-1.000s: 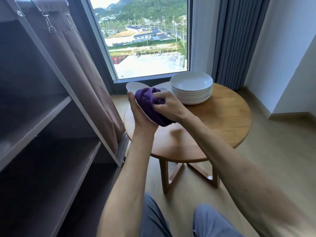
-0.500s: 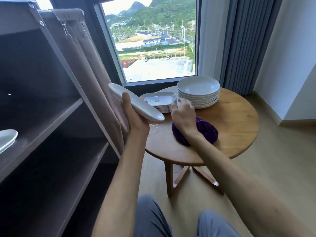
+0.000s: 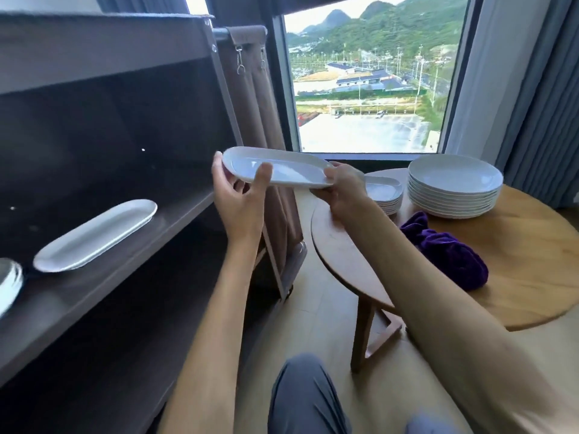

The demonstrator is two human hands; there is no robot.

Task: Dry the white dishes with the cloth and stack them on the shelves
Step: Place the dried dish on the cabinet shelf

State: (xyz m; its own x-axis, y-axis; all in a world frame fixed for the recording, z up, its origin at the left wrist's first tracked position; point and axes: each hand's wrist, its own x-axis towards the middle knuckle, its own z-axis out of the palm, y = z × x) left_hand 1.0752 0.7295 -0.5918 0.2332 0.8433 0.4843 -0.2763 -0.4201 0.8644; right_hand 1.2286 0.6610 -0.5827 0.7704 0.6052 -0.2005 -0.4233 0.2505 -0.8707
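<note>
Two hands hold one long white oval dish (image 3: 277, 166) level in the air, between the open front of the dark shelf unit and the round wooden table (image 3: 517, 255). The left hand (image 3: 239, 203) grips the dish's left end, thumb lying on the upper face and fingers curled beneath the rim. The right hand (image 3: 343, 191) holds the right end from below, fingers wrapped round the edge.

On the middle shelf (image 3: 175, 220) of the unit, a second oval dish (image 3: 94, 234) of the same kind lies flat, well back from the shelf's front edge. At the far left end of that shelf, part of another white dish (image 3: 9, 281) shows, cut off by the frame.

On the table, a tall stack of round white plates (image 3: 454, 186) stands near the far edge, by the window. Just left of it, a lower stack of oval dishes (image 3: 383, 192) sits at the far left edge, partly hidden behind the right hand. The purple cloth (image 3: 445, 253) lies crumpled on the tabletop in front of the round stack, touched by neither hand, with the right forearm passing just beside it.
</note>
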